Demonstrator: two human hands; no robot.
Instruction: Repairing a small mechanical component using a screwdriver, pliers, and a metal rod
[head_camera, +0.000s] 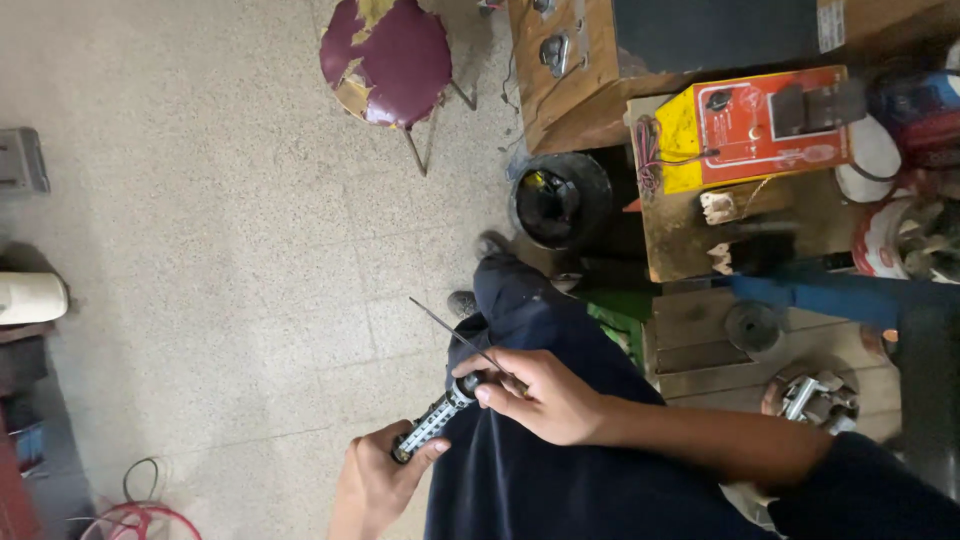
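1. Steel catches the eye first: a thin metal rod (455, 330) sticks out of a black-and-white patterned handle (432, 421), the whole tool lying across the person's dark-trousered lap, above the speckled floor (220, 250).
2. The left hand (372, 480) has its grip closed round the lower end of the handle.
3. The right hand (545, 395) pinches, its grip narrow, at the collar where rod meets handle.
4. My judgement: the rod looks seated, yet the fingers at the joint suggest fitting or adjusting remains unfinished.
5. Beside them a cluttered table (700, 230) carries a red-and-yellow box (760, 125); a worn maroon stool (390, 60) stands apart.
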